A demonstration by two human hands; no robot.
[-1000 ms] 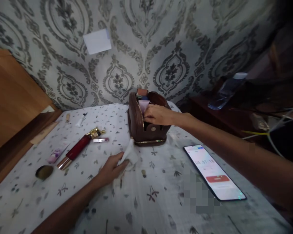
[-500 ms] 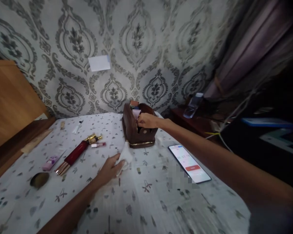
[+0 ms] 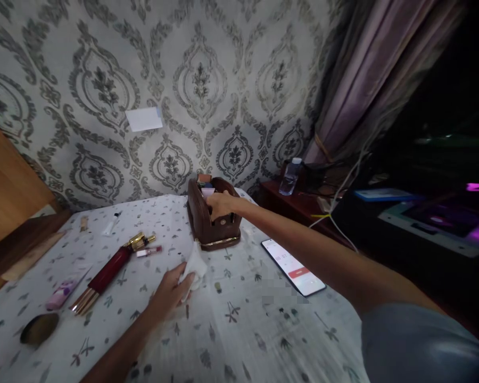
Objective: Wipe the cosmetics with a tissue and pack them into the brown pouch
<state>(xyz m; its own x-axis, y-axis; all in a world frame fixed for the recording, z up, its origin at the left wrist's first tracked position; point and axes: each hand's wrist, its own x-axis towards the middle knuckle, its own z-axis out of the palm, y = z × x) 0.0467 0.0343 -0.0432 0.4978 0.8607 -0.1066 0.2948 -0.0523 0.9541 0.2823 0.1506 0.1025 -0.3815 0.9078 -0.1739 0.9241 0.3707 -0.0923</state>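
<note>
A brown zip bag point(image 3: 209, 229) stands open near the wall, with small items showing at its top. My right hand point(image 3: 221, 205) reaches into its opening, fingers bent; what they hold, if anything, is hidden inside. On the cloth in front of the bag, my left hand point(image 3: 176, 283) grips a crumpled white tissue point(image 3: 195, 267). To the left lie a dark red case point(image 3: 110, 270) with gold-coloured pieces at its upper end, a pink and white lip tube point(image 3: 149, 251), a purple and white tube point(image 3: 66, 288) and a round brush point(image 3: 40, 328).
A phone point(image 3: 293, 267) with a lit screen lies right of the bag, under my right forearm. Behind it a clear bottle point(image 3: 290, 176) stands on a dark red surface point(image 3: 273, 190) with cables nearby. A wooden panel point(image 3: 11, 183) borders the left side.
The view has turned, so the things on the cloth appear further left. My right hand is still at the bag's opening, and my left hand still holds the tissue.
</note>
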